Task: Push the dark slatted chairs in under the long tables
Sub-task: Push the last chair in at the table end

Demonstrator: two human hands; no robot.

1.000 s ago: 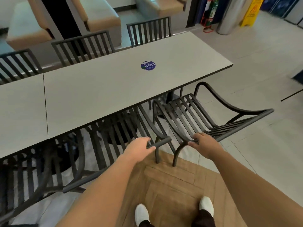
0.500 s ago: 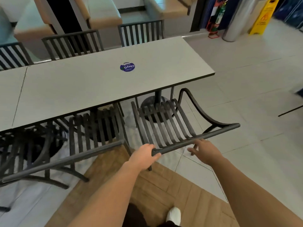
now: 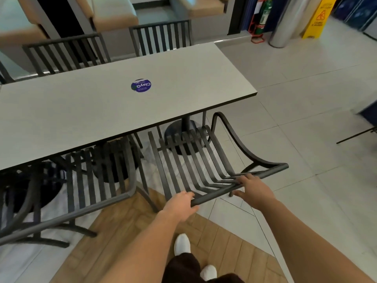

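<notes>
A dark slatted chair (image 3: 195, 160) stands at the right end of the long grey table (image 3: 102, 111), its seat front just under the table edge. My left hand (image 3: 180, 205) grips the left end of the chair's top rail. My right hand (image 3: 253, 190) holds the same rail further right, fingers over it and thumb below. A second dark slatted chair (image 3: 98, 172) stands to the left, its seat partly under the table.
Two more slatted chairs (image 3: 161, 37) line the far side of the table. A round black table base (image 3: 183, 135) sits beneath. A yellow wet-floor sign (image 3: 318, 19), a steel bin (image 3: 285, 21) and a fire extinguisher (image 3: 263, 15) stand at the back right.
My left hand has left the neighbouring chair's rail and taken the right chair's rail. The right chair has turned square to the table and slid closer under it.
</notes>
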